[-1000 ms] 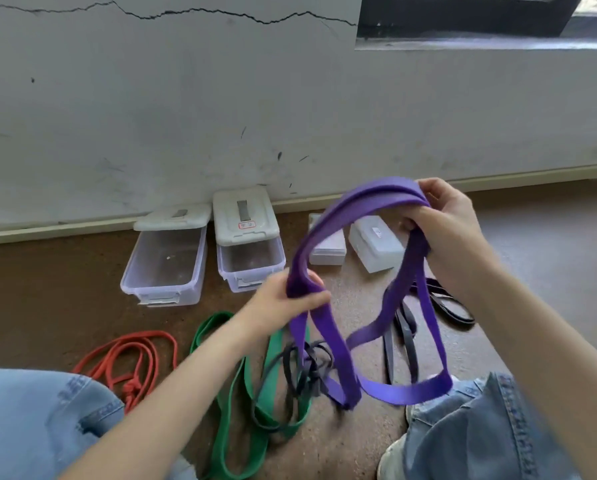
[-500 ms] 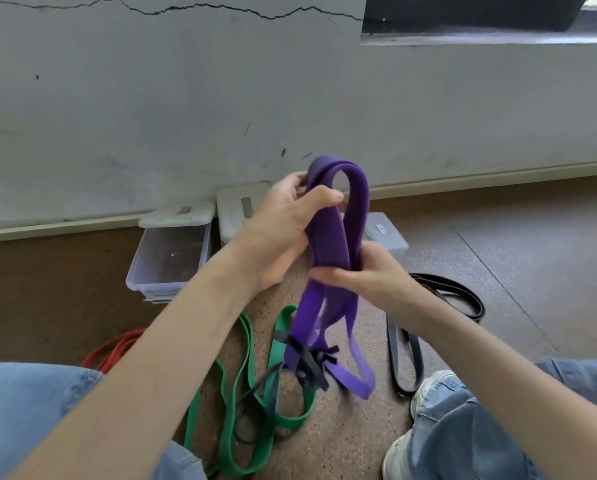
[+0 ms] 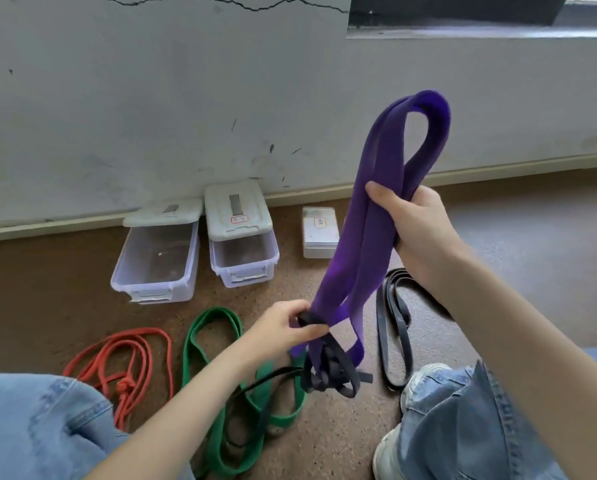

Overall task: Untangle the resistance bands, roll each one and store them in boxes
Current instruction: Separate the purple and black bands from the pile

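right hand at centre right grips the folded purple band, its loop rising toward the upper right. left hand at lower centre pinches the thin black band knotted round the purple band's hanging end, over the green band on the floor.

Against the wall ahead of you stand four things in a row on the floor: at far left an open box with its lid propped behind it, then a second open box carrying its lid on its rear half, then a closed small box; a fourth may sit behind the held band.

Nearer you, left to right, lie a knotted thin band, a wide band and a dark band. Your right hand holds the band up high; your left hand grips its lower end, where a thin dark band tangles.
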A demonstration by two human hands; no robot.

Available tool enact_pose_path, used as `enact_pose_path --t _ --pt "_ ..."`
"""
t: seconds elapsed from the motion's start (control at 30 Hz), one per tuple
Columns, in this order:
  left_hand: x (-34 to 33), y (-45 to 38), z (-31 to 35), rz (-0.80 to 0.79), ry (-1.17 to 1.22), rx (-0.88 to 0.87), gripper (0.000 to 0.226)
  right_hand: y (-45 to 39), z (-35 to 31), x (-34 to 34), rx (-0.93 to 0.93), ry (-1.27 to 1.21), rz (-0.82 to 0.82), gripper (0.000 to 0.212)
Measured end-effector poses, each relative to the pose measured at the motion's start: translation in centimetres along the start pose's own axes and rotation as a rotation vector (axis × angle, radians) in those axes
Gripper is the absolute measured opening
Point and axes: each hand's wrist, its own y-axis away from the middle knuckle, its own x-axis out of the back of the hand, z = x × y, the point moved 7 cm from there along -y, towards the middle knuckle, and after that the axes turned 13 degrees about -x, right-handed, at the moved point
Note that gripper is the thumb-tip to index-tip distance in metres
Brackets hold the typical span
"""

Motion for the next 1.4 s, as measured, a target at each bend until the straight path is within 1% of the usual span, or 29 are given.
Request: enact_pose_path --t 0.07,0.1,0.13,0.17,0.2,0.27,0.33,0.4,0.43,0.47,0.5,0.57,0.6,0.63,0.67,0.73,0.8,0.87,0.97,1.07,1.17,1.27,1.3,1.33,1.4 --pt "2.3 -0.6 2.3 0.134 0.211 -0.010 0.003 -1.2 1.6 1.0 -0.049 0.185 0.064 0.014" --pt "3.6 -0.8 3.5 0.210 0.330 -0.014 0.007 -1.6 2.9 1.3 -0.110 0.282 0.066 0.019" --pt "4.8 -0.9 4.7 0.270 0.420 -0.023 0.015 -1.9 4.5 1.5 -0.182 0.372 0.053 0.023" --pt "5.8 -1.0 5.9 0.303 0.468 -0.036 0.023 -2.1 6.0 1.7 -0.242 0.457 0.041 0.026" --pt "6.6 -1.0 6.9 0.314 0.475 -0.053 0.028 -2.2 7.1 2.0 -0.276 0.550 0.032 0.025" --pt "7.3 -1.0 8.7 0.316 0.462 -0.082 0.029 -2.0 8.3 2.3 -0.311 0.797 -0.007 0.021" --pt "7.5 -1.2 9.6 0.349 0.480 -0.084 0.029 -1.6 8.3 2.2 -0.332 1.002 -0.059 0.024" --pt "7.8 -1.4 9.7 0.402 0.512 -0.059 0.027 -1.2 7.0 1.9 -0.260 1.107 -0.045 0.032" --pt "7.9 -1.4 9.5 0.434 0.534 -0.032 0.025 -0.8 6.0 1.6 -0.197 1.104 -0.033 0.036" --pt "8.1 -1.3 9.2 0.463 0.560 0.002 0.023 -0.4 5.1 1.2 -0.147 1.061 -0.073 0.040" --pt "8.0 -1.2 9.0 0.479 0.581 0.033 0.021 0.0 4.7 0.5 -0.126 0.991 -0.179 0.040" --pt "7.4 -1.2 8.9 0.463 0.583 0.054 0.021 1.7 5.2 -1.3 -0.212 0.852 -0.472 0.044" --pt "6.9 -1.3 9.1 0.429 0.575 0.050 0.024 2.5 5.9 -2.1 -0.264 0.820 -0.576 0.049" --pt "6.4 -1.3 9.3 0.386 0.567 0.049 0.027 2.8 6.6 -2.6 -0.280 0.820 -0.620 0.052" --pt "6.0 -1.4 9.5 0.343 0.552 0.053 0.028 2.8 6.9 -3.0 -0.256 0.834 -0.609 0.049" --pt "5.9 -1.3 9.5 0.289 0.529 0.067 0.023 2.2 6.7 -3.3 -0.174 0.839 -0.519 0.035" --pt "6.7 -1.1 8.9 0.307 0.533 0.100 0.024 1.6 5.9 -3.0 -0.134 0.877 -0.465 0.024" --pt "7.8 -0.8 8.0 0.373 0.502 0.151 0.027 1.1 4.5 -2.4 -0.080 0.885 -0.401 0.017" --pt "9.4 -0.5 7.0 0.442 0.292 0.196 0.029 0.7 2.5 -1.4 -0.044 0.761 -0.336 0.015" --pt "9.9 -0.6 6.4 0.424 0.171 0.189 0.031 0.7 2.0 -1.0 -0.055 0.649 -0.337 0.014" --pt "10.2 -0.6 6.4 0.409 0.042 0.158 0.033 0.6 2.0 -1.0 -0.034 0.630 -0.293 0.011" --pt "11.0 -0.4 6.8 0.426 -0.160 0.103 0.028 0.6 1.6 -0.7 -0.040 0.630 -0.313 0.010" --pt "11.2 -0.3 7.0 0.445 -0.151 0.077 0.025 0.6 1.6 -0.6 -0.058 0.666 -0.331 0.011" --pt "11.2 -0.2 7.2 0.461 -0.083 0.051 0.025 0.7 1.9 -0.5 -0.090 0.736 -0.349 0.013" --pt "10.8 -0.4 8.1 0.451 0.116 0.007 0.026 0.8 3.0 -0.3 -0.171 0.910 -0.369 0.027"
